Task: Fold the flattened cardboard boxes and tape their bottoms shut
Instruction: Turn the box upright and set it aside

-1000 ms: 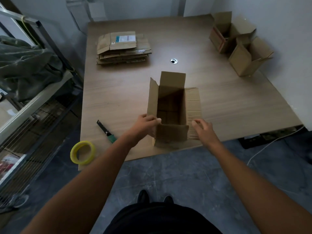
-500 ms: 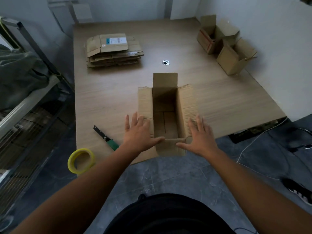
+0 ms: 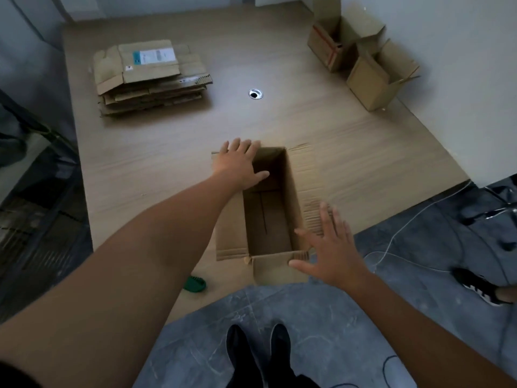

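Head view: the open box (image 3: 268, 219) stands at the near edge of the table (image 3: 349, 152), mouth up, with its left, right and near flaps folded outward. The left hand (image 3: 237, 163) lies flat on the box's far left corner, fingers straight and spread, thumb over the opening. The right hand (image 3: 333, 256), fingers also straight and apart, is at the box's near right corner above the right flap; whether it touches cannot be told. Just left of the box's near end lies a green handle (image 3: 195, 284), partly hidden by the left arm. Well beyond the box to the left sits a stack of flattened boxes (image 3: 148, 77). Beyond it to the right, by the wall, are a red-striped folded box (image 3: 326, 49) and a plain folded box (image 3: 375, 79).
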{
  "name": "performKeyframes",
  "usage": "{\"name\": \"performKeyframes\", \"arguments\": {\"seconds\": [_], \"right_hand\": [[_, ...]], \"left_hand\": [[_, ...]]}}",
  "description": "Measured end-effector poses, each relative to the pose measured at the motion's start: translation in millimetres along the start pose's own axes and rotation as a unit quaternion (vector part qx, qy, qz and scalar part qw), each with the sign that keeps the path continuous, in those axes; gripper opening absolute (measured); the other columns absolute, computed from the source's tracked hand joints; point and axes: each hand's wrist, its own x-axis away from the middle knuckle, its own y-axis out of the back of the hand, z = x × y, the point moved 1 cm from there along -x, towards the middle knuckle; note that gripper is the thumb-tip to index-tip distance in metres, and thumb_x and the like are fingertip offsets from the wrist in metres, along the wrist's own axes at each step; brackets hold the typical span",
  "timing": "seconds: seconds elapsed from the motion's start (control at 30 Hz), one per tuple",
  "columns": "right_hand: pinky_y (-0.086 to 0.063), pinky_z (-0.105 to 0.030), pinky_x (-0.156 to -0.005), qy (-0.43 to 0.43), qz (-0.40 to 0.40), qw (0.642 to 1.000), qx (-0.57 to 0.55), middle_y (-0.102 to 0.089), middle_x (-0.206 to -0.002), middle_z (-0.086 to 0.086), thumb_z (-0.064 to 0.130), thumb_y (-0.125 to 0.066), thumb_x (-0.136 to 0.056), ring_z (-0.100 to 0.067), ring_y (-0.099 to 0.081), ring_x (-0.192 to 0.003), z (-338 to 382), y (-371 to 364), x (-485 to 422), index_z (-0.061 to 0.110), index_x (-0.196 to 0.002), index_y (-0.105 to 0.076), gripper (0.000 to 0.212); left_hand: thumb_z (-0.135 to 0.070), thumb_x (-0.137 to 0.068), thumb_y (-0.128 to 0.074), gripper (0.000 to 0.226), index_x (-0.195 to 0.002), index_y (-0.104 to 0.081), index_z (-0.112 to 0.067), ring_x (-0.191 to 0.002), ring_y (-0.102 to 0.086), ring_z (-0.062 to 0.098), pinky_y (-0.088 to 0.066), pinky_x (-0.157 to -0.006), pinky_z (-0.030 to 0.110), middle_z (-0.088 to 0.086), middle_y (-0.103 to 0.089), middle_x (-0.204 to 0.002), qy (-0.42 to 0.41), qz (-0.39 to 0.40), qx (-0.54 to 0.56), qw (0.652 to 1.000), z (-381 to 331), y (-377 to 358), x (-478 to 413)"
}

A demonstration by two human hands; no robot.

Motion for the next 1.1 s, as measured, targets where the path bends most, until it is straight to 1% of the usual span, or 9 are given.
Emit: {"name": "performKeyframes", "arguments": {"seconds": [0.13, 0.23, 0.3, 0.37, 0.5, 0.67, 0.77, 0.87, 1.1], "right_hand": [[0.007, -0.056, -0.121, 0.004, 0.018, 0.999, -0.036, 0.048, -0.155, -0.003, 0.094, -0.029, -0.068, -0.032, 0.041, -0.145, 0.3, 3.1, 1.3, 0.055, -0.154, -0.019, 0.095], [0.003, -0.052, -0.122, 0.004, 0.025, 0.994, -0.102, 0.043, -0.159, 0.001, 0.083, -0.051, -0.08, -0.029, 0.037, -0.147, -0.4, 11.6, 5.2, 0.051, -0.156, -0.019, 0.088], [0.001, -0.048, -0.123, 0.003, -0.005, 0.994, -0.106, 0.034, -0.163, -0.002, 0.075, -0.05, -0.088, -0.028, 0.03, -0.15, -3.1, 14.5, 4.8, 0.048, -0.157, -0.019, 0.081], [0.0, -0.046, -0.123, 0.005, -0.036, 0.993, -0.115, 0.026, -0.167, -0.001, 0.07, -0.047, -0.093, -0.027, 0.024, -0.153, -7.8, 13.5, 3.7, 0.043, -0.158, -0.021, 0.076], [-0.005, -0.044, -0.123, 0.029, -0.107, 0.978, -0.179, 0.003, -0.171, 0.002, 0.068, -0.036, -0.089, -0.023, 0.012, -0.156, -21.5, 18.3, 5.5, 0.036, -0.157, -0.03, 0.076], [-0.013, -0.048, -0.123, -0.019, -0.216, 0.947, -0.238, -0.023, -0.167, -0.006, 0.057, -0.043, -0.092, -0.027, -0.006, -0.156, -88.1, 49.8, -2.1, 0.025, -0.15, -0.046, 0.067], [-0.014, -0.048, -0.124, -0.065, -0.223, 0.94, -0.249, -0.029, -0.164, -0.01, 0.053, -0.048, -0.091, -0.03, -0.013, -0.155, -166.5, 65.6, -14.7, 0.023, -0.152, -0.045, 0.067], [-0.012, -0.048, -0.126, -0.104, -0.199, 0.945, -0.238, -0.028, -0.165, -0.01, 0.049, -0.053, -0.098, -0.03, -0.013, -0.155, -256.5, 77.4, -29.1, 0.024, -0.154, -0.04, 0.063], [-0.012, -0.045, -0.125, -0.115, -0.16, 0.956, -0.219, -0.028, -0.165, -0.01, 0.047, -0.054, -0.099, -0.029, -0.015, -0.155, -421.9, 108.5, -55.8, 0.026, -0.156, -0.036, 0.064]], "left_hand": [[-0.072, -0.095, -0.036, 0.084, -0.162, -0.011, -0.028, -0.157, -0.002, 0.025, 0.001, -0.126, 0.048, 0.001, -0.011, -0.17, 0.002, -0.045, 0.032, 0.998, -4.2, 4.8, 19.4], [-0.057, -0.095, -0.053, 0.088, -0.161, -0.006, -0.023, -0.157, -0.001, 0.03, -0.004, -0.125, 0.049, 0.005, -0.003, -0.17, 0.11, -0.134, 0.143, 0.974, -14.3, 16.9, 82.0], [-0.044, -0.093, -0.067, 0.09, -0.16, -0.012, -0.021, -0.152, -0.021, 0.031, -0.024, -0.12, 0.047, 0.009, -0.019, -0.166, 0.22, -0.11, 0.354, 0.902, -21.8, 14.3, 135.1], [-0.031, -0.095, -0.068, 0.066, -0.15, -0.036, -0.014, -0.127, -0.054, 0.028, -0.05, -0.104, 0.046, 0.012, -0.051, -0.144, 0.284, -0.016, 0.549, 0.786, -35.3, 4.5, 173.9], [-0.023, -0.102, -0.056, 0.033, -0.134, -0.057, -0.016, -0.103, -0.065, 0.025, -0.058, -0.089, 0.048, 0.006, -0.067, -0.113, 0.311, 0.008, 0.629, 0.713, -66.4, -9.6, 185.7], [-0.021, -0.102, -0.056, 0.032, -0.133, -0.055, -0.014, -0.103, -0.064, 0.027, -0.058, -0.09, 0.05, 0.006, -0.065, -0.112, 0.285, 0.001, 0.654, 0.701, -132.0, 8.1, 126.7], [-0.014, -0.103, -0.054, 0.009, -0.11, -0.055, -0.02, -0.094, -0.064, 0.024, -0.06, -0.086, 0.046, 0.004, -0.064, -0.104, 0.277, 0.028, 0.673, 0.686, -200.9, 24.4, 71.8], [-0.013, -0.102, -0.054, 0.017, -0.092, -0.057, -0.026, -0.093, -0.068, 0.026, -0.061, -0.085, 0.046, 0.008, -0.068, -0.101, 0.266, 0.049, 0.685, 0.677, -282.9, 29.4, 14.3], [-0.015, -0.097, -0.053, 0.027, -0.123, -0.06, -0.022, -0.096, -0.07, 0.03, -0.064, -0.076, 0.048, 0.007, -0.069, -0.108, 0.264, 0.077, 0.7, 0.659, -451.6, 15.4, -104.3]]}}
